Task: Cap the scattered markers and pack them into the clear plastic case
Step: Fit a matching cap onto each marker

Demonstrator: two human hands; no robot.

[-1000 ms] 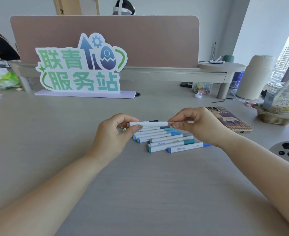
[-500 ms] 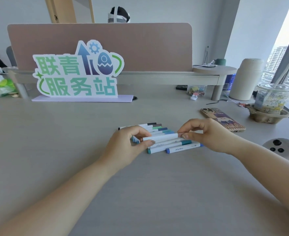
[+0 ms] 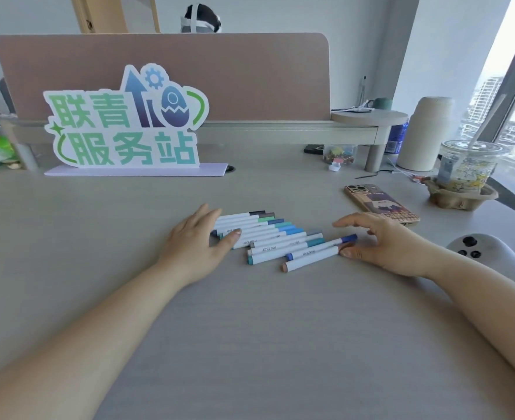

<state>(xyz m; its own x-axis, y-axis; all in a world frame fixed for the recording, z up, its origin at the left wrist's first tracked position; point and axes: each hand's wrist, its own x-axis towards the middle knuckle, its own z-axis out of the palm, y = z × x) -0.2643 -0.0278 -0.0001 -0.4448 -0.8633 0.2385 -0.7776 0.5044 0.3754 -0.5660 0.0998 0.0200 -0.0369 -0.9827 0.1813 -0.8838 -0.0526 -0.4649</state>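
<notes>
So that the markers point(image 3: 268, 237) lie squared for packing, my left hand point(image 3: 195, 241) and right hand point(image 3: 380, 241) flank them, relaxed, gripping nothing.

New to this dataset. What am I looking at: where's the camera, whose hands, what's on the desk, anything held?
No robot here: a person works with bare hands, and every picture comes from one wide-angle camera on their head, looking forward and down. The left hand lies flat on the left ends of a row of markers on the desk. The right hand is spread open, its thumb tip touching the nearest marker. Neither hand holds anything. Further back lie a phone, a drink cup, a flask and a standing sign. No clear plastic case is in view.
</notes>
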